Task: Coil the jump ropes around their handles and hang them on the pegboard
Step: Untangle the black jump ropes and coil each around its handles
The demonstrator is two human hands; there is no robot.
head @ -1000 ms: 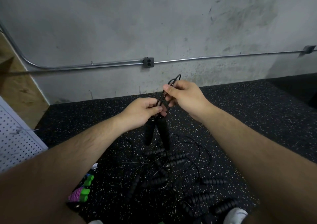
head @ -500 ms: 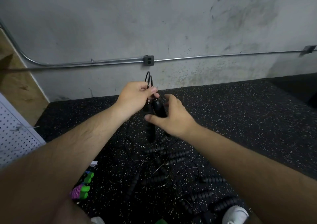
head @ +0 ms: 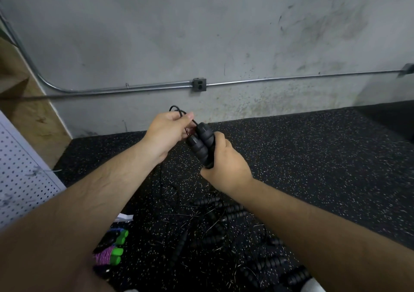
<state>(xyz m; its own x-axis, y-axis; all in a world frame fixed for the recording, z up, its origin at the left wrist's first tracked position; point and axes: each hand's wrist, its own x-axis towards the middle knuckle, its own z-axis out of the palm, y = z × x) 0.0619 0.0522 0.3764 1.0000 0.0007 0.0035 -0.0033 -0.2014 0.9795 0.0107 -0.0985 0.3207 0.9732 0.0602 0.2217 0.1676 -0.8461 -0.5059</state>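
My right hand [head: 225, 164] grips the two black handles [head: 201, 142] of one jump rope side by side, their cord ends pointing up and left. My left hand [head: 167, 132] pinches that rope's thin black cord [head: 177, 110] just above the handles; a small loop sticks out over my fingers. The rest of the cord hangs down toward the floor. A tangle of several more black jump ropes [head: 224, 220] with ribbed handles lies on the floor below my hands. The white pegboard [head: 20, 179] stands at the left edge.
A rope with green handles and purple cord [head: 109, 251] lies at lower left beside the pegboard. The black speckled rubber floor [head: 313, 161] runs to a grey concrete wall with a metal conduit and outlet box [head: 199, 85]. Wooden boards [head: 22, 103] lean at far left.
My right hand dropped from the cord loop to take the handles from below. My left hand let go of the handles and moved up to pinch the cord. The handles tilted.
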